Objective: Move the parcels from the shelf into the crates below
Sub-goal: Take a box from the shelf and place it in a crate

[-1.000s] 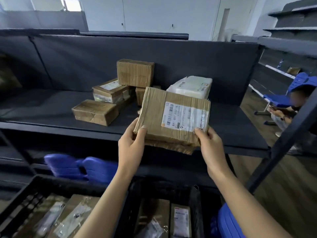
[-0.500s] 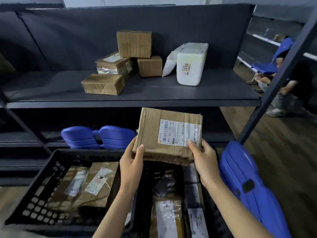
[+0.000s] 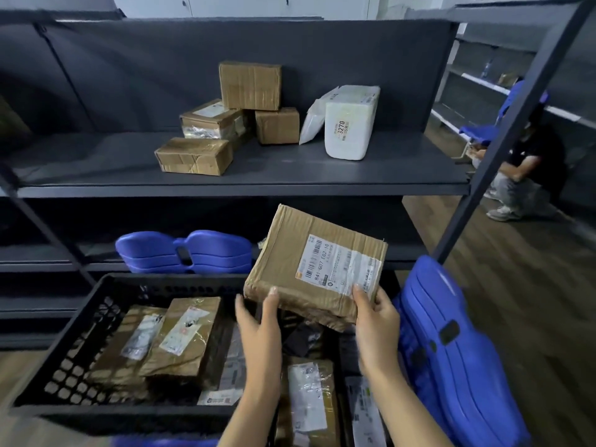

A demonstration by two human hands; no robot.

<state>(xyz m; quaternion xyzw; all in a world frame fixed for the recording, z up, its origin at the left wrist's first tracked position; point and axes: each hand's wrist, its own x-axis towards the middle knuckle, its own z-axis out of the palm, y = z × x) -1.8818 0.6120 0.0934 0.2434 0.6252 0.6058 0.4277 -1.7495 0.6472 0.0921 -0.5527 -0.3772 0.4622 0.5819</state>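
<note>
Both forearms are cut off at 6 o'clock. Left hand and right hand grip the near edge of a tilted brown parcel, fingers hidden beneath, over labelled packets beside the black crate at 8 o'clock. At 12 o'clock the shelf holds 4 brown boxes.

The parcel was brown with a white label; the crate was black and perforated; the shelf was dark grey.
</note>
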